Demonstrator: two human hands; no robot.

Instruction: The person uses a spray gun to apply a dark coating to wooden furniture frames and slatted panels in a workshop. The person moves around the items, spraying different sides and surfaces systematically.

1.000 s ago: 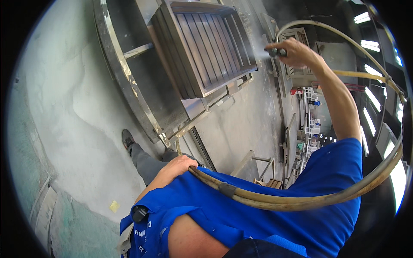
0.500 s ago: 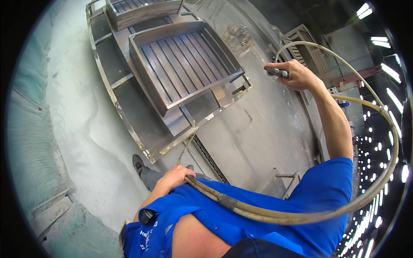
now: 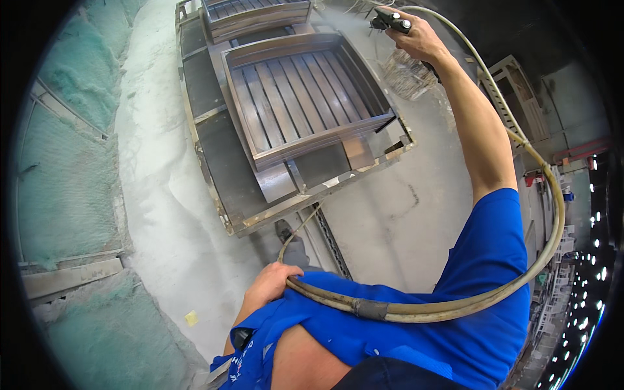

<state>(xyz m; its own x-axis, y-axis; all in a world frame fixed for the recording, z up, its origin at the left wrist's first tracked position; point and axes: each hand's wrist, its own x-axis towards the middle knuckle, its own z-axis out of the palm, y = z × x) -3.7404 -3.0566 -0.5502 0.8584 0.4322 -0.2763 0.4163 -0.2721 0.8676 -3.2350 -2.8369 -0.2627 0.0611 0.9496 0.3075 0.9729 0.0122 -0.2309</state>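
Observation:
My right hand (image 3: 421, 40), arm stretched forward, grips a dark spray gun (image 3: 392, 21). A pale mist leaves its nozzle toward the left, over the far wooden piece (image 3: 257, 25). From the gun a yellowish hose (image 3: 543, 153) loops down on the right and back across my waist. My left hand (image 3: 272, 281) is closed around the bundled hoses at my waist; the fingertips are partly hidden. In front of me a brown slatted wooden tray with raised sides (image 3: 296, 97) rests on a low platform (image 3: 224, 170).
Green filter panels (image 3: 68, 195) line the left side beside a whitish, dusted floor strip (image 3: 159, 214). A metal floor track (image 3: 333, 242) runs near my feet. Right of the platform lies a crumpled bundle (image 3: 408, 75). A slatted frame (image 3: 517, 97) stands farther right.
My right hand has moved forward and left with the spray gun, and mist now comes from it. My left hand keeps its hold on the hoses. The view has shifted.

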